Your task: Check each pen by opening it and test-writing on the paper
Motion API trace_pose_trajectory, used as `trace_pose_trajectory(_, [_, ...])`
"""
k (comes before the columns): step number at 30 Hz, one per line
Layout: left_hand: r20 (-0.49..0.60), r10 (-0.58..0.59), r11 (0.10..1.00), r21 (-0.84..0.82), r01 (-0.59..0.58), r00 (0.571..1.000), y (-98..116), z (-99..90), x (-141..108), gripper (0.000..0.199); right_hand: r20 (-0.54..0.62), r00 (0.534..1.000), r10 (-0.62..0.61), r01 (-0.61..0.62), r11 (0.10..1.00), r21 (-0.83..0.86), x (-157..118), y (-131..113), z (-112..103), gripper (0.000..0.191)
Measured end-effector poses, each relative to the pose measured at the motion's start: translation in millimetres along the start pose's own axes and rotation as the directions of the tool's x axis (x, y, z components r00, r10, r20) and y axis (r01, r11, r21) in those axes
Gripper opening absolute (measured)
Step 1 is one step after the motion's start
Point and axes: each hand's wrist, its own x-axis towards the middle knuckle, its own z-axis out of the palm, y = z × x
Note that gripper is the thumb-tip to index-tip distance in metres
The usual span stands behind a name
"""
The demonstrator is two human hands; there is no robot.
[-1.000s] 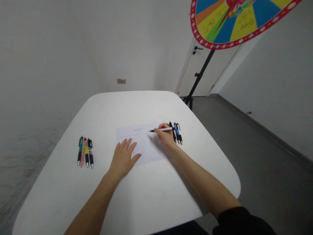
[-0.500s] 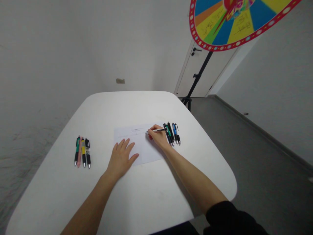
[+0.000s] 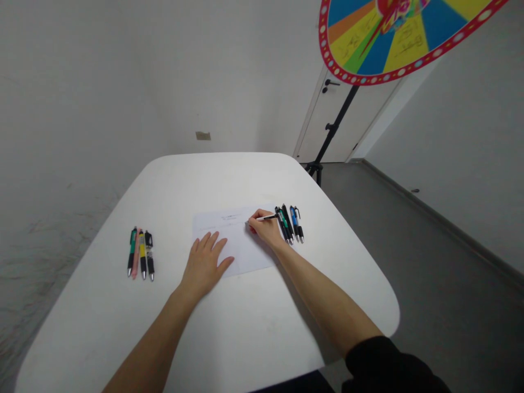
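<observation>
A sheet of white paper (image 3: 241, 251) with faint lines of writing near its top lies on the white table (image 3: 221, 180). My left hand (image 3: 204, 262) rests flat on its lower left part, fingers spread. Over the paper's right side, my right hand (image 3: 265, 228) is closed on a white and black pen (image 3: 265, 218), the tip at the paper by the written lines. Just right of that hand lie several pens (image 3: 293, 224), green, black and blue. The writing is too small to read.
Several pens (image 3: 141, 254), green, pink, yellow and black, lie side by side at the table's left. Behind the table's right edge stands a colourful wheel (image 3: 393, 43) on a black tripod (image 3: 335, 123), before a white door (image 3: 327, 117).
The whole view has shifted slightly, so the table and pens appear a little further right. My right hand still holds the pen at the paper, and my left hand stays flat.
</observation>
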Motion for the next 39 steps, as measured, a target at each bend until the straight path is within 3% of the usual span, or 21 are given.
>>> trace_pose_trajectory(5, [-0.004, 0.003, 1.000, 0.002, -0.003, 1.000, -0.3, 0.6, 0.4, 0.048, -0.005, 1.000, -0.008, 0.008, 1.000, 0.006, -2.3, -2.6, -1.5, 0.010])
trace_pose_trajectory(10, [-0.004, 0.012, 0.999, 0.034, -0.012, 1.000, -0.8, 0.5, 0.5, 0.048, -0.092, 0.991, 0.101, -0.077, 0.970, 0.231, -4.0, -3.9, -3.9, 0.017])
trace_pose_trajectory(13, [0.003, 0.016, 0.999, 0.049, -0.016, 1.000, -0.9, -0.1, 0.6, 0.049, -0.099, 0.980, 0.174, -0.119, 0.905, 0.409, -2.9, -4.5, -5.5, 0.042])
trace_pose_trajectory(15, [0.005, 0.013, 0.999, 0.047, -0.014, 1.000, -0.7, -0.5, 0.8, 0.049, -0.123, 0.978, 0.169, -0.083, 0.853, 0.515, -2.9, -7.5, -9.0, 0.054])
trace_pose_trajectory(18, [0.002, 0.007, 1.000, 0.021, -0.007, 1.000, -0.4, -0.8, 1.0, 0.048, -0.170, 0.978, 0.119, 0.017, 0.772, 0.635, -5.2, -15.2, -22.2, 0.049])
trace_pose_trajectory(21, [-0.005, 0.002, 1.000, -0.004, -0.002, 1.000, -0.2, -0.5, 0.7, 0.048, -0.155, 0.974, 0.165, -0.002, 0.690, 0.724, -10.1, -20.9, -44.3, 0.048])
trace_pose_trajectory(24, [-0.008, 0.001, 1.000, -0.006, -0.001, 1.000, -0.4, -0.3, 0.4, 0.048, -0.071, 0.983, 0.170, -0.061, 0.665, 0.744, -16.7, -22.4, -65.7, 0.065])
trace_pose_trajectory(28, [-0.004, 0.011, 1.000, 0.011, -0.011, 1.000, -1.0, -0.6, 0.3, 0.049, -0.023, 0.992, 0.120, -0.060, 0.640, 0.766, -24.5, -25.1, -80.0, 0.073])
trace_pose_trajectory(32, [-0.001, 0.016, 1.000, 0.014, -0.016, 1.000, -1.6, 0.2, 0.2, 0.049, 0.009, 0.993, 0.120, -0.087, 0.662, 0.745, -28.3, -28.3, -83.9, 0.071])
trace_pose_trajectory(39, [-0.018, 0.014, 1.000, 0.016, -0.014, 1.000, -1.7, 1.5, -0.4, 0.048, -0.038, 0.981, 0.189, -0.096, 0.650, 0.754, -23.0, -21.7, -82.6, 0.064])
